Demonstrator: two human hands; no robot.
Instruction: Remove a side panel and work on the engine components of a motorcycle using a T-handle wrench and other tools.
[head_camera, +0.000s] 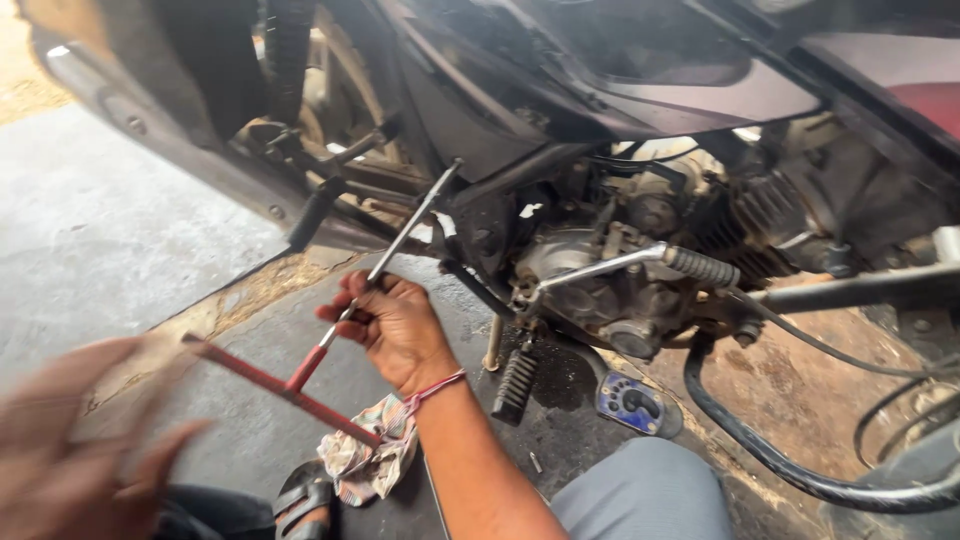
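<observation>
A stained concrete floor (110, 230) fills the left of the frame, oil-dark under the motorbike (640, 130) that spans the top. No containers show; only a small blue tool (630, 403) and a crumpled rag (365, 455) lie low in the middle. The right hand (395, 325), centre frame, is clenched round the steel shaft of a T-handled wrench (330, 335), its red crossbar slanting lower left, its tip up against the bike. The left hand (70, 450), bottom left, is a blur; its grip cannot be told.
</observation>
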